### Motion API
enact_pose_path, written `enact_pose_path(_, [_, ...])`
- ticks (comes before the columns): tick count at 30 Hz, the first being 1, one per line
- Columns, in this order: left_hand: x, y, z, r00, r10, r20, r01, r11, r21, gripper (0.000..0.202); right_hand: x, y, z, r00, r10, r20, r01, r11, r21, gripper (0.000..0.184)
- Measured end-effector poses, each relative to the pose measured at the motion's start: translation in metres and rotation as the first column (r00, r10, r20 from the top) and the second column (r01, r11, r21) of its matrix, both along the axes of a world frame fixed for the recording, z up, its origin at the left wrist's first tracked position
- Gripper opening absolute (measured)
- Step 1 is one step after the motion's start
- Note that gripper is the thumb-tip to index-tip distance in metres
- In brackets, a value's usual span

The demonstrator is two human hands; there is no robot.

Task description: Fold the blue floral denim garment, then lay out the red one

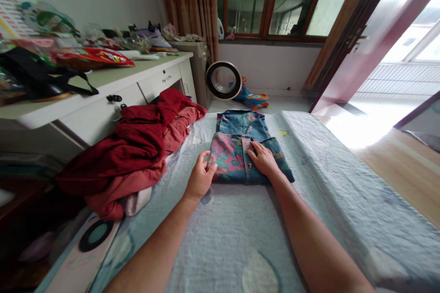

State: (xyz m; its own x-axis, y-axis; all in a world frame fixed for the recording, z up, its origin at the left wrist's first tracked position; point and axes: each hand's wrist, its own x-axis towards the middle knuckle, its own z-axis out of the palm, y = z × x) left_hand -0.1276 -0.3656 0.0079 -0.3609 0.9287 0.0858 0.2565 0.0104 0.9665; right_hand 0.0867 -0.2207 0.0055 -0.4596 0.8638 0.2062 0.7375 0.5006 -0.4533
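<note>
Head view looks down a bed (330,178) covered by a pale blue quilt, which fills the lower and middle frame and gives a broad, soft, flat surface for laying cloth out. At the upper left a white bench (113,83) runs beside it, crowded with bags and packets, so the bed alone offers working room. Against the bench, at the left of the frame, a heap of red clothes (137,146) lies loose and crumpled, pushed aside from the middle. In the centre of the frame the denim garment (240,130), patched with pink and green flowers, lies flat and squared on the quilt, its lower part doubled over. The right hand (263,159) rests palm down on the buttoned middle, fingers straight and close together, apparently weighing the layers flat. The left hand (200,176) sits at the garment's left edge, fingers curled and pinching that edge against the thumb, probably to line it up.
</note>
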Motion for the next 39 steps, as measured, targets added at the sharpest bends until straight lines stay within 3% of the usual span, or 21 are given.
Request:
enact_pose_path(3, [-0.004, -0.004, 0.003, 0.926, 0.063, -0.372, -0.114, 0.987, -0.117, 0.037, 0.0, -0.003, 0.004, 1.0, -0.012, -0.003, 0.012, 1.0, -0.006, 0.053])
enact_pose_path(7, [-0.002, -0.003, 0.01, 0.68, -0.082, -0.728, -0.205, 0.933, -0.296, 0.033, -0.001, -0.006, 0.007, 1.0, -0.018, -0.002, 0.018, 1.0, 0.008, 0.051])
enact_pose_path(10, [0.004, 0.001, 0.01, 0.52, -0.116, -0.846, -0.291, 0.907, -0.304, 0.035, -0.001, -0.006, 0.006, 1.0, -0.018, -0.002, 0.018, 1.0, 0.019, 0.05])
enact_pose_path(14, [0.006, -0.001, 0.016, 0.414, -0.125, -0.902, -0.338, 0.899, -0.28, 0.032, -0.001, -0.005, 0.003, 1.0, -0.016, 0.002, 0.016, 0.999, 0.034, 0.05])
enact_pose_path(18, [0.012, -0.001, 0.037, 0.301, -0.001, -0.954, -0.276, 0.957, -0.088, 0.025, -0.002, -0.006, 0.003, 1.0, -0.019, 0.002, 0.019, 0.998, 0.052, 0.049])
enact_pose_path(20, [0.024, 0.009, 0.047, 0.321, 0.072, -0.944, -0.131, 0.991, 0.031, 0.026, -0.002, -0.007, 0.004, 1.0, -0.022, 0.003, 0.022, 0.997, 0.068, 0.047])
enact_pose_path(22, [0.042, 0.026, 0.05, 0.413, 0.067, -0.908, 0.072, 0.992, 0.106, 0.032, -0.002, -0.009, 0.004, 1.0, -0.029, 0.005, 0.028, 0.995, 0.092, 0.043])
enact_pose_path(25, [0.068, 0.058, 0.038, 0.519, -0.046, -0.853, 0.242, 0.966, 0.096, 0.04, -0.002, -0.011, 0.004, 0.997, -0.078, 0.016, 0.075, 0.988, 0.131, 0.038])
enact_pose_path(28, [0.083, 0.078, 0.015, 0.537, -0.183, -0.824, 0.27, 0.962, -0.038, 0.045, -0.002, -0.013, 0.004, 0.987, -0.154, 0.05, 0.143, 0.973, 0.181, 0.034])
enact_pose_path(31, [0.086, 0.081, -0.001, 0.534, -0.213, -0.818, 0.236, 0.967, -0.098, 0.051, -0.002, -0.015, 0.003, 0.972, -0.214, 0.101, 0.189, 0.958, 0.218, 0.032])
enact_pose_path(35, [0.085, 0.076, -0.002, 0.518, -0.24, -0.821, 0.209, 0.966, -0.15, 0.056, 0.001, -0.015, 0.002, 0.954, -0.245, 0.173, 0.212, 0.959, 0.19, 0.031])
enact_pose_path(39, [0.086, 0.075, 0.004, 0.501, -0.271, -0.822, 0.203, 0.96, -0.193, 0.061, 0.006, -0.007, 0.002, 0.969, -0.198, 0.145, 0.188, 0.979, 0.08, 0.037])
